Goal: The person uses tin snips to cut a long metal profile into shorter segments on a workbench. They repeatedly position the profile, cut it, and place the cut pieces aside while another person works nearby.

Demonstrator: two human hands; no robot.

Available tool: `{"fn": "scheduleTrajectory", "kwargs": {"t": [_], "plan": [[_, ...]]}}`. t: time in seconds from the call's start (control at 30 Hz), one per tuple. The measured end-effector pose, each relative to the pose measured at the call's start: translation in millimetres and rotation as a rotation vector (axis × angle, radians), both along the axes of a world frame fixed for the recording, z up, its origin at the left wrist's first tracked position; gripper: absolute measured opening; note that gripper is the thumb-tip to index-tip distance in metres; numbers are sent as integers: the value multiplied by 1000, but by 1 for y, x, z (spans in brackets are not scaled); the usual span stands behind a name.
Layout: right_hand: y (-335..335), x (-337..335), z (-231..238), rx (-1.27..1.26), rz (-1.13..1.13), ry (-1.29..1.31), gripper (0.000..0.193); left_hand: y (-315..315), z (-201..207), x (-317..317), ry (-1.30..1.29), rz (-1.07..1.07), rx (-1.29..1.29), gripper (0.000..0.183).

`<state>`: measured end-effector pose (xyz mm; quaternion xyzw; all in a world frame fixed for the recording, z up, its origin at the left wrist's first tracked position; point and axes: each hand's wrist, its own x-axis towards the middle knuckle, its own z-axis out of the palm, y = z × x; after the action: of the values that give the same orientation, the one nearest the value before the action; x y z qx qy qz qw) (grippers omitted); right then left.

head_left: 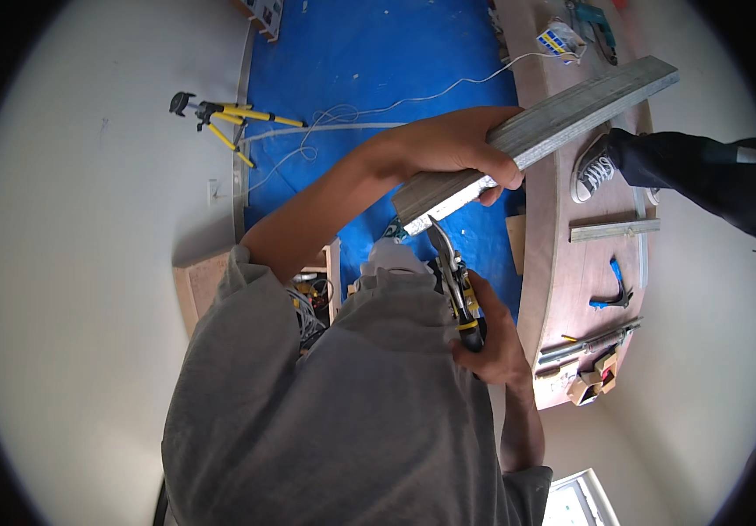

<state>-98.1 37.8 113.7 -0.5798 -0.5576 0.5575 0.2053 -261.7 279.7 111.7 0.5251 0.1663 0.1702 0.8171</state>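
1. The left hand (464,145) is gripping a long grey metal channel (584,107), its fingers curling closely around it, thumb along the near edge.
2. The channel is slanting through the air in front of the person's chest, its far end rising toward the upper right, over a pinkish wooden surface (564,263).
3. The right hand (494,344) is holding metal snips (450,272) with black and yellow handles, its fingers wrapping partway closed around them. The tips are pointing up at the channel's lower end (whether they are touching it, I cannot tell).
4. On the surface, a shorter metal piece (615,230) is lying near a blue and black tool (615,289), with small cardboard boxes (593,381) sitting lower down.
5. Another person's sneaker (595,171) is showing at the right.
6. To the left, a yellow and black tripod (229,116) is resting beside the blue floor covering (352,53), a white cable (431,94) trailing across it.
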Motion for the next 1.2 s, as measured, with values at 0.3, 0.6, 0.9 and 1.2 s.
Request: {"fn": "scheduleTrajectory", "kwargs": {"t": [0.3, 0.6, 0.9, 1.2], "plan": [[14, -12, -7, -10, 83, 10, 89, -6, -12, -28, 13, 26, -74, 68], [27, -10, -9, -121, 136, 0, 91, -4, -22, -35, 13, 62, -121, 78], [9, -13, -13, -177, 156, -38, 94, -12, -42, -23, 57, -29, -102, 74], [-5, -12, -25, -196, 113, -138, 99, -12, -84, -4, 191, 18, -46, 77]]}}
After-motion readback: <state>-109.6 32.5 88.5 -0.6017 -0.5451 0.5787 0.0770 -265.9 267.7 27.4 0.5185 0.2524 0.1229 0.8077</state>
